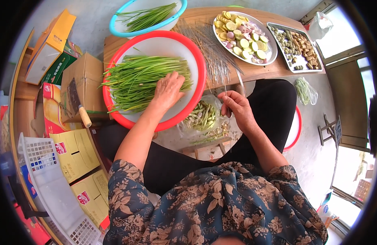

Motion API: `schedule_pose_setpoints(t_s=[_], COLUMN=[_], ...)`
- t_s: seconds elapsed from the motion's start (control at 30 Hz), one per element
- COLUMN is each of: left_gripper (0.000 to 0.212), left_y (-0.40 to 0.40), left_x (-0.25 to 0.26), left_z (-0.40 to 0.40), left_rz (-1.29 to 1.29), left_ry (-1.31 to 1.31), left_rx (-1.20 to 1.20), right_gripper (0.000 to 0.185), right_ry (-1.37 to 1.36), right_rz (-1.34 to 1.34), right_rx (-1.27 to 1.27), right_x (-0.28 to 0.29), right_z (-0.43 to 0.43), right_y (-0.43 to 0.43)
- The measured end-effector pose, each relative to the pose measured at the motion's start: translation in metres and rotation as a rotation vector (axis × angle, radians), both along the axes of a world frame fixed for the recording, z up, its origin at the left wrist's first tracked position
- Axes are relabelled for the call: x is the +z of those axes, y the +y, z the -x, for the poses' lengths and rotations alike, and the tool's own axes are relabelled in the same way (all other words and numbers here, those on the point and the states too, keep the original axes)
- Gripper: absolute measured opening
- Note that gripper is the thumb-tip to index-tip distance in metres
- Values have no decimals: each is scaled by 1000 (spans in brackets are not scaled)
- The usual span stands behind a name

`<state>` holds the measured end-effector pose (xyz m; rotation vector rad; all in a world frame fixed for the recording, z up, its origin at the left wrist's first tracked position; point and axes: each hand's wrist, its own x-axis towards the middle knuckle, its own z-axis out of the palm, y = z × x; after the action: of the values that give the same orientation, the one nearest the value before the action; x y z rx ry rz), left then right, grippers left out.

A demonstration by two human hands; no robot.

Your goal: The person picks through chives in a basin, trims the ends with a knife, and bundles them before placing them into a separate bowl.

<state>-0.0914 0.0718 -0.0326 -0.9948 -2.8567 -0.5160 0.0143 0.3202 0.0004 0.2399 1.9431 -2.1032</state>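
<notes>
My left hand [169, 88] rests with bent fingers on a thick heap of green garlic chives [136, 73]. Its fingertips are hidden, so I cannot tell whether it grips any stalks. The chives lie in a white basin with a red rim [202, 70], which sits at the table's edge, over my left leg. Between thumb and fingers, my right hand [240, 108] holds a thin metal skewer [230, 131] roughly upright above the floor. No food shows on that skewer. Many loose metal skewers [217, 58] are spread on the wooden table [259, 71] beside the basin.
Beyond stands a blue-rimmed basin [112, 29] with more chives. A white plate [269, 59] holds sliced vegetables; a metal tray [298, 71] holds small pieces. A bag of bean pods [200, 118] lies below. At left, a wooden-handled knife [85, 116] is at a cardboard box [84, 72].
</notes>
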Motion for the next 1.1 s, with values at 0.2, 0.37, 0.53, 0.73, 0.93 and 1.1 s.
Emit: schedule_pose_setpoints(t_s=[0.2, 0.37, 0.53, 0.73, 0.93, 1.1], left_gripper=[35, 23, 17, 27, 25, 13], left_y=[4, -2, -6, -3, -4, -6], left_x=[-14, -5, -4, -19, -30, -29], left_z=[4, 7, 9, 2, 2, 4], left_rz=[52, -55, -203, -3, -7, -35], left_ry=[104, 3, -141, -83, -22, 44], left_rx=[-20, 2, 75, 4, 17, -16], right_gripper=[21, 21, 21, 21, 21, 19], right_ry=[-4, 2, 22, 26, 9, -8], right_rz=[-18, 2, -17, 2, -19, -11], right_rx=[12, -15, -7, 0, -13, -48], right_x=[5, 0, -1, 1, -1, -9], right_z=[-7, -10, -10, -13, -18, -19], right_y=[-3, 2, -3, -7, -5, -3])
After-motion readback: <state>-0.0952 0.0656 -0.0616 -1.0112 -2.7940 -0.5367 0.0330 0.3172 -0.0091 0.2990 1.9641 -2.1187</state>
